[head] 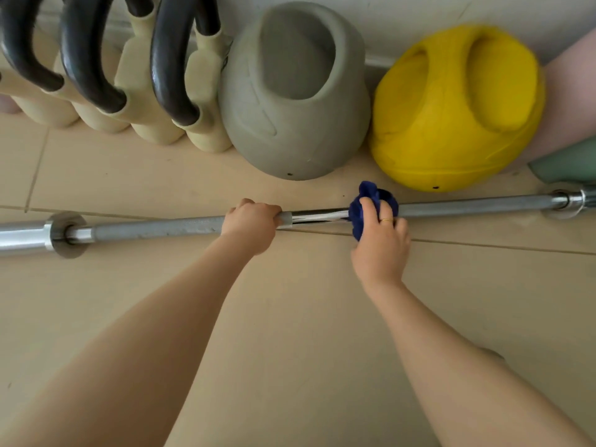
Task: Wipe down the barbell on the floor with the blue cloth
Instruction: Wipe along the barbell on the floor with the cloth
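A long steel barbell [467, 204] lies across the beige floor tiles [290, 317], its matte knurled shaft turning polished at mid-length. The left hand [251, 225] wraps its fingers around the shaft. The right hand [382, 240] clutches the bunched, fuzzy blue cloth [364, 208] around the bar, near rounded grey [290, 101] and yellow [451, 117] kettlebells by the wall.

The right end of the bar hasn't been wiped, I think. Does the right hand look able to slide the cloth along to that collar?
Probably yes. The right hand grips the blue cloth around the barbell, and the shaft from there to the right collar lies bare; the yellow kettlebell sits behind it, apparently clear.
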A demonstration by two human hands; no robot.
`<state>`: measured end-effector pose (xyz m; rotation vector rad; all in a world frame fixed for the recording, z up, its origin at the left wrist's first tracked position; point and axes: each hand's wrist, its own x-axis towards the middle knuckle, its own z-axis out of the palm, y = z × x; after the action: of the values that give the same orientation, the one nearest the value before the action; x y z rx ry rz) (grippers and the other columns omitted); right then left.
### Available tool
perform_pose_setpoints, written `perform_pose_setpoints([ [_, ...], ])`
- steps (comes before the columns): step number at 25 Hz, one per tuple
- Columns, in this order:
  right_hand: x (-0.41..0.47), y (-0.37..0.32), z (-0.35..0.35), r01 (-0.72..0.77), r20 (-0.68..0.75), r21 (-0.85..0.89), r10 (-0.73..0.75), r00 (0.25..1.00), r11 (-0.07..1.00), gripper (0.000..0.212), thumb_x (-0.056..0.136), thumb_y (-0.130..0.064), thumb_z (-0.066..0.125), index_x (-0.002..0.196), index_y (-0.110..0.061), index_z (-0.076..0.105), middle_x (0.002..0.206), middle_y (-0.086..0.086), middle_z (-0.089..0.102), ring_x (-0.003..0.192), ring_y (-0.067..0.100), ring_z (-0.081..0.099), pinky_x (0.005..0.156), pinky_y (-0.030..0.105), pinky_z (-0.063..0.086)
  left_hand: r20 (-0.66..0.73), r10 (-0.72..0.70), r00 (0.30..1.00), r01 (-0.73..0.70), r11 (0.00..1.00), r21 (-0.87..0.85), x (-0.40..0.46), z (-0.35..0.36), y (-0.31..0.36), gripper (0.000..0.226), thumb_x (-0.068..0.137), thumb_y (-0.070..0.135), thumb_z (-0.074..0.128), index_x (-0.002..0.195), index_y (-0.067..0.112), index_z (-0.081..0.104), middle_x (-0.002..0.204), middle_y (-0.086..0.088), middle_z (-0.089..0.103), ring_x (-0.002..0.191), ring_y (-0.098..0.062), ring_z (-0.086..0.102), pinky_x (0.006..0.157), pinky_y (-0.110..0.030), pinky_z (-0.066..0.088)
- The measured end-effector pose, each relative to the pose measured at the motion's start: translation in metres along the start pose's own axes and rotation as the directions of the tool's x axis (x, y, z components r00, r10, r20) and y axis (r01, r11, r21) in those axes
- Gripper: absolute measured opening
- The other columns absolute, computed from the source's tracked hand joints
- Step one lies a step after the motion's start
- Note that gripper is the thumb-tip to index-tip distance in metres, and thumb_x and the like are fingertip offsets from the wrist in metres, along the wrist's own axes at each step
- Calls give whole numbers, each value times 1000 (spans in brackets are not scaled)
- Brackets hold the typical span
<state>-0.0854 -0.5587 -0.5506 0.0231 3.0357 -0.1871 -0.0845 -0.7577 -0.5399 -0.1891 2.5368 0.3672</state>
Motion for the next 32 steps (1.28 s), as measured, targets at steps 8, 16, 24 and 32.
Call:
perform_pose_setpoints([
  [8,19,25,-12,199,117,-63,-191,975,978,53,80,-12,58,130,-26,45,128,7,54,107,36,46,83,39,39,-255,75,964,-18,976,218,-29,16,11,26,70,26,77,90,13,68,80,-7,67,91,-28,55,81,-30,44],
  [16,-40,-22,-6,388,236,66,-392,889,919,50,79,-11,56,126,-26,49,121,5,57,100,33,47,82,36,40,-338,173,925,-59,945,320,-64,55,24,46,25,8,84,63,15,59,56,-1,56,56,-23,56,61,-27,49],
  [24,-56,-5,-14,313,263,7,-304,916,950,57,82,-11,55,135,-24,41,133,7,47,107,36,44,90,38,40,-377,223,899,-119,953,280,-67,65,14,50,32,23,90,72,14,61,65,-3,59,63,-24,60,66,-29,51],
  [32,-45,22,-15,60,206,-151,-28,978,987,55,82,-11,58,133,-24,42,132,8,49,109,35,42,90,40,39,-421,210,882,-143,973,183,-84,70,8,46,38,-3,79,79,17,73,67,-3,60,60,-25,59,64,-29,50],
])
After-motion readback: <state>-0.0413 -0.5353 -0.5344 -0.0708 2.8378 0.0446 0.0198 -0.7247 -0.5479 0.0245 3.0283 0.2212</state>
